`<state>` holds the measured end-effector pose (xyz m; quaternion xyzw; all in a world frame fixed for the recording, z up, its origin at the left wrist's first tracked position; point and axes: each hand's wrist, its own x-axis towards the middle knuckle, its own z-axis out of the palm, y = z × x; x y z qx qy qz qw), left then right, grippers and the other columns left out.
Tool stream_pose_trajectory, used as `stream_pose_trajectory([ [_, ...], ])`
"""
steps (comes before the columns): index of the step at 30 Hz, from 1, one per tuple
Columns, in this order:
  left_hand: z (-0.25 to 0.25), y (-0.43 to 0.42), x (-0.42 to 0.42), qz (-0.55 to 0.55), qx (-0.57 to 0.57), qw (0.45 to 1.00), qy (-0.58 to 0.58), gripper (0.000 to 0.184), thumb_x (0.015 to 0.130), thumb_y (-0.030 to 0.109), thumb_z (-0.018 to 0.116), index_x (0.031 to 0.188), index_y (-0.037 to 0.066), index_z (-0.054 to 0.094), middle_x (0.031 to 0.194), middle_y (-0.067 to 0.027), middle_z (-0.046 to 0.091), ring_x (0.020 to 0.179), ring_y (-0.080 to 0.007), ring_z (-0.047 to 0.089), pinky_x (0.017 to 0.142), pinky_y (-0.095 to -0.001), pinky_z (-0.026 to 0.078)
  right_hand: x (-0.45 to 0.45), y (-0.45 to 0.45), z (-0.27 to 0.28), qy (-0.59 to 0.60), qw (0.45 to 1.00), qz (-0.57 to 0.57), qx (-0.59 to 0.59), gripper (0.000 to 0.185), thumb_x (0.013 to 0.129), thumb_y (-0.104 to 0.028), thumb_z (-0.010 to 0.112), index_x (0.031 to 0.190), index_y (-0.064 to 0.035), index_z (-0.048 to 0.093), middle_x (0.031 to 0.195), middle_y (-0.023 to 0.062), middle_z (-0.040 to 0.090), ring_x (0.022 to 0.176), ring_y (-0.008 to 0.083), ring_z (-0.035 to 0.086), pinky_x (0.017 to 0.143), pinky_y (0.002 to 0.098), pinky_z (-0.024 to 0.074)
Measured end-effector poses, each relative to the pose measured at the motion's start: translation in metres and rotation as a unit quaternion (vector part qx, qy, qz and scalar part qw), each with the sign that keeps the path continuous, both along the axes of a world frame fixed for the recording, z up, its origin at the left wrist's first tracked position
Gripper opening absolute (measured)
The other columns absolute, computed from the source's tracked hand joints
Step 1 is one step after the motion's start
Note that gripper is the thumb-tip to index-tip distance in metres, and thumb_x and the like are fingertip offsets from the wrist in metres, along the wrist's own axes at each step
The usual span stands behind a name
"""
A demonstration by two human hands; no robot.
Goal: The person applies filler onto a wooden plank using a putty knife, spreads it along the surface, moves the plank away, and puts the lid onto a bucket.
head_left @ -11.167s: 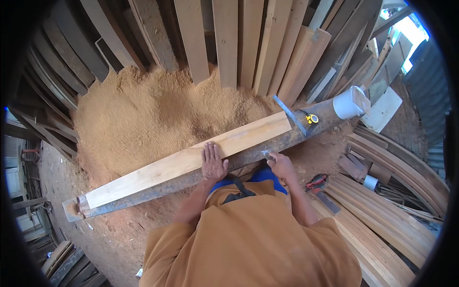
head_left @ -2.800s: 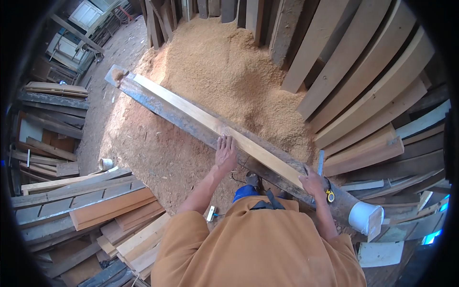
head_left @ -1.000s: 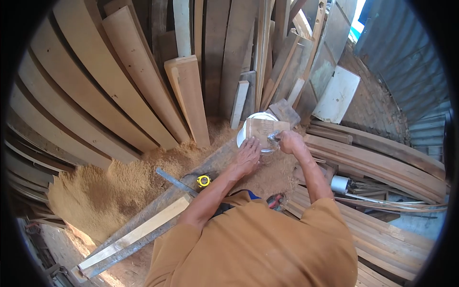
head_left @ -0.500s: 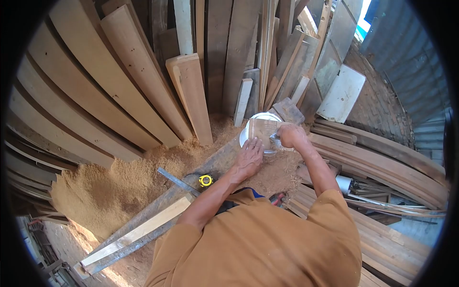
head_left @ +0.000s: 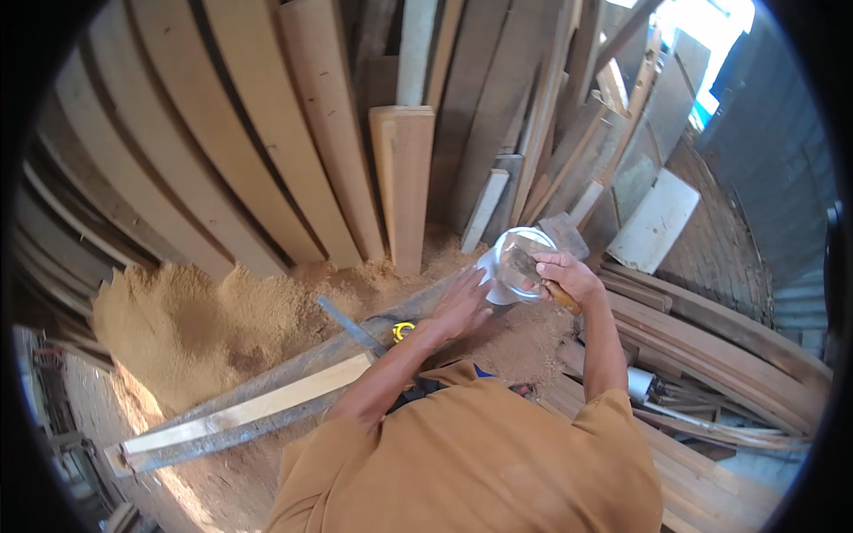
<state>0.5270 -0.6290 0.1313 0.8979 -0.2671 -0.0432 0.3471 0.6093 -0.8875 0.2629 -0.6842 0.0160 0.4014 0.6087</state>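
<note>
My left hand (head_left: 462,306) is open, fingers spread, against the left side of a white bucket (head_left: 504,290). In my right hand (head_left: 570,274), above the bucket's right edge, is a tool with a wooden handle (head_left: 563,299). A flat brownish piece (head_left: 517,265) lies over the bucket's mouth by my right fingers; whether it is the tool's blade or a separate piece I cannot tell. Beyond my left forearm, a yellow tape measure (head_left: 402,331) and a metal square (head_left: 348,325) rest on the long beam (head_left: 311,356). A pale board (head_left: 258,409) lies along the beam.
Tall planks (head_left: 267,133) lean along the far side behind a sawdust heap (head_left: 178,329). Stacked boards (head_left: 711,355) lie at the right, with a white cylinder (head_left: 639,383) beside them. A white panel (head_left: 655,220) leans at the upper right.
The view has swung to the right of the long board. My left hand has moved off the bucket top to its side, fingers wider. My right hand has turned, exposing the wooden handle.
</note>
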Motion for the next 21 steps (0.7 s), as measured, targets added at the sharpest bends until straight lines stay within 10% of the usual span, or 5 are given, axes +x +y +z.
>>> stream_pose_trajectory([
  [7, -0.052, 0.152, -0.162, 0.285, 0.073, 0.955, 0.028, 0.081, 0.087, 0.034, 0.071, 0.152, 0.000, 0.039, 0.159, -0.0302, 0.033, 0.150, -0.0480, 0.028, 0.126, -0.0560, 0.018, -0.037, 0.168, -0.036, 0.013, 0.988, 0.152, -0.009, 0.047, 0.099, -0.019, 0.062, 0.141, 0.0030, 0.057, 0.101, 0.0080, 0.074, 0.061, 0.0095, 0.057, 0.055, 0.0251, 0.0486],
  [13, -0.070, 0.237, -0.321, 0.584, 0.125, 0.793, 0.119, 0.081, 0.084, 0.037, 0.071, 0.149, -0.002, 0.044, 0.158, -0.0308, 0.036, 0.151, -0.0473, 0.027, 0.125, -0.0571, 0.018, -0.091, 0.348, -0.106, -0.153, 0.884, 0.431, -0.096, 0.053, 0.094, -0.025, 0.069, 0.141, -0.0022, 0.059, 0.109, 0.0124, 0.074, 0.073, 0.0176, 0.066, 0.068, 0.0327, 0.0552],
  [17, -0.075, 0.262, -0.403, 0.680, 0.116, 0.718, 0.093, 0.077, 0.086, 0.038, 0.070, 0.148, -0.001, 0.046, 0.158, -0.0308, 0.035, 0.150, -0.0482, 0.027, 0.124, -0.0589, 0.017, -0.160, 0.467, -0.089, -0.459, 0.675, 0.573, -0.067, 0.050, 0.091, -0.027, 0.066, 0.138, -0.0112, 0.062, 0.123, 0.0214, 0.068, 0.123, 0.0394, 0.060, 0.106, 0.0486, 0.0455],
  [21, -0.093, 0.260, -0.446, 0.764, 0.076, 0.622, 0.151, 0.074, 0.089, 0.041, 0.066, 0.149, 0.002, 0.046, 0.160, -0.0319, 0.032, 0.151, -0.0493, 0.026, 0.125, -0.0583, 0.016, -0.234, 0.568, -0.092, -0.513, 0.576, 0.634, -0.048, 0.045, 0.092, -0.022, 0.064, 0.135, -0.0111, 0.064, 0.120, 0.0201, 0.069, 0.119, 0.0389, 0.062, 0.102, 0.0483, 0.0482],
])
